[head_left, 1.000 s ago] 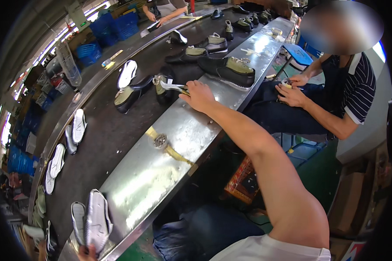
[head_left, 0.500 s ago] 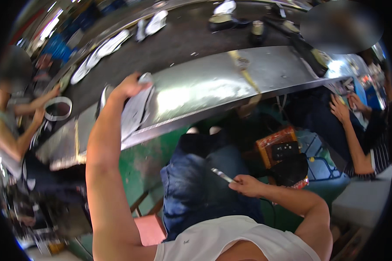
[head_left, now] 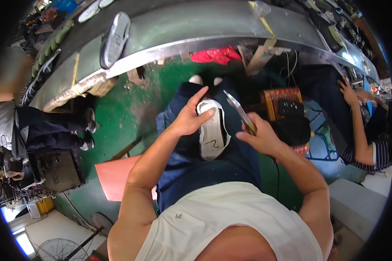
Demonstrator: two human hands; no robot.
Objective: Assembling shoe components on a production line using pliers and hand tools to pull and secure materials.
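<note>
Over my lap, my left hand (head_left: pixel 190 118) grips an upturned shoe (head_left: pixel 213 137), its pale sole side facing up with a dark pen mark on it. The thumb lies across the shoe's far end and the forefinger stretches past its edge. My right hand (head_left: pixel 261 135), just right of the shoe and apart from it, is closed round a slim metal hand tool (head_left: pixel 239 108) with a yellowish handle; its exact kind is unclear. The tool's pointed tip aims up and left, beyond the shoe. Another grey shoe (head_left: pixel 115 41) lies on the metal bench edge ahead.
A long metal-edged bench (head_left: pixel 174 41) curves across ahead, with more shoes (head_left: pixel 91 12) at the far left. Co-workers are at the left (head_left: pixel 8 122) and right (head_left: pixel 357 117). An orange-patterned box (head_left: pixel 272 104), a pink board (head_left: pixel 113 178) and a red cloth (head_left: pixel 215 55) are nearby.
My left hand has come back from the bench to my lap and now holds a shoe. My right hand has moved up and forward with the tool. The view has tilted down.
</note>
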